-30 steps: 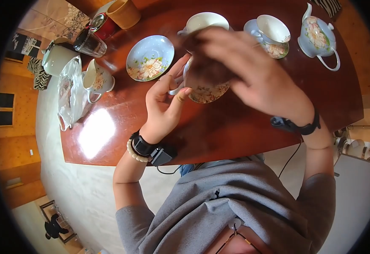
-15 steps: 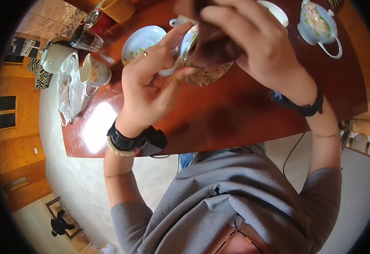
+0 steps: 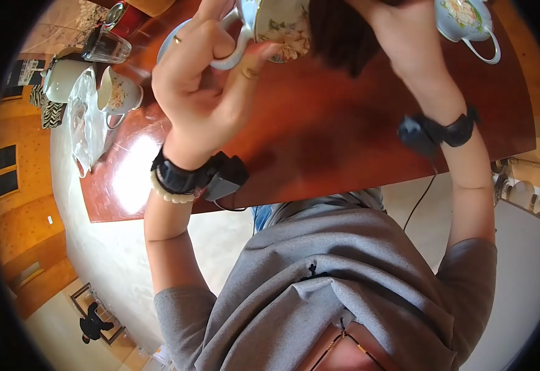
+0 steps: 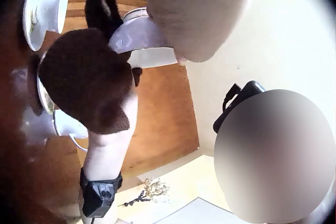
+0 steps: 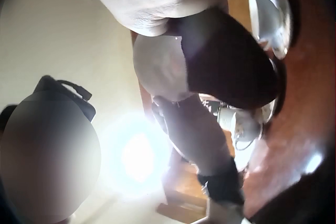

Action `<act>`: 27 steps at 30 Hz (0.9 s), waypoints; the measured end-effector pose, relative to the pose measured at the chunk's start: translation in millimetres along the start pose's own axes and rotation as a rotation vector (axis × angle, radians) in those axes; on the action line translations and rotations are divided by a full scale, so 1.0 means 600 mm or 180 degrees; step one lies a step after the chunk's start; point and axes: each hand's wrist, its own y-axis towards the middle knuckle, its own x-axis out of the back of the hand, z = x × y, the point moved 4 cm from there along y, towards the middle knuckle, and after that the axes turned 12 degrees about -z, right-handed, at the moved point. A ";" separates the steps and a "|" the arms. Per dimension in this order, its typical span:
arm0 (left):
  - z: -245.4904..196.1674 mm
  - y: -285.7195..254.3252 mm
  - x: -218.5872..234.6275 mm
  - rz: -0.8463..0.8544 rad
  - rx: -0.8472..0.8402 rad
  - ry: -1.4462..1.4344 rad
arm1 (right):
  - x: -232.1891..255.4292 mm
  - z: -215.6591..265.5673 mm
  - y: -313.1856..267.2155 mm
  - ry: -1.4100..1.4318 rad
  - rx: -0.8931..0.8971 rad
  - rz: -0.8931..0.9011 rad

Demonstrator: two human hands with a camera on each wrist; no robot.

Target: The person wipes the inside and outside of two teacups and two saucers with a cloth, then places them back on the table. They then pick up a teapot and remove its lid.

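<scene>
- The table (image 3: 344, 142), glossy red-brown wood, is filling the head view's centre; a pale floor is showing at six o'clock.
- The cloth (image 4: 86, 79) is working inside the cup (image 3: 279, 25) at twelve o'clock; the right hand (image 3: 406, 37) is pressing it in, fingers hidden, so grip unclear.
- The left hand (image 3: 202, 80) is pinching the handle; keeping that hold firm seems wise.

A brown cloth (image 4: 86, 79) is pressed against a white cup (image 4: 142, 43); a saucer (image 4: 44, 3) is seen upper left.
</scene>
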 end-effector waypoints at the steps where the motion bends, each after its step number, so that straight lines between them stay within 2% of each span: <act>1: -0.003 0.005 -0.006 0.0088 -0.0035 0.0040 | 0.000 0.007 -0.001 -0.0337 0.0580 -0.0013; 3: -0.009 0.014 -0.002 0.0255 -0.0207 0.0239 | 0.001 0.021 -0.007 -0.1055 0.1751 -0.0269; 4: -0.011 0.018 0.002 0.0379 -0.0388 0.0426 | 0.002 0.014 -0.011 -0.0790 0.1363 -0.0249; 6: -0.015 0.021 0.007 0.0527 -0.0800 0.0813 | -0.005 -0.001 -0.028 -0.0081 -0.1095 -0.0392; 9: -0.012 0.020 -0.007 0.0388 -0.1276 0.1040 | -0.046 -0.046 -0.065 0.2269 -0.3640 -0.0284; 12: -0.007 0.026 -0.009 0.0422 -0.1433 0.1008 | -0.071 -0.041 -0.088 0.3135 -0.4115 0.0245; 15: -0.007 0.026 0.003 0.0463 -0.1437 0.0970 | -0.074 -0.048 -0.079 0.3149 -0.4031 0.0173; 18: -0.014 0.015 0.012 0.0469 -0.1429 0.1175 | -0.059 -0.043 -0.060 0.2758 -0.3606 0.0178; 20: -0.014 0.013 0.018 0.0456 -0.1340 0.1141 | -0.038 -0.020 -0.032 0.2837 -0.2468 0.1119; 23: -0.014 0.017 0.020 0.0600 -0.1316 0.1030 | -0.027 -0.002 -0.019 0.1159 -0.1202 0.1476; 24: -0.015 0.019 0.017 0.0706 -0.1395 0.1021 | -0.038 0.002 -0.041 -0.0004 -0.0652 0.1387; 26: -0.018 0.020 0.000 0.1060 -0.1831 0.1157 | -0.042 -0.003 -0.062 -0.0675 -0.0500 0.1179; 27: -0.014 0.018 -0.012 0.0963 -0.1865 0.0916 | -0.040 -0.011 -0.070 -0.0190 -0.0898 0.1100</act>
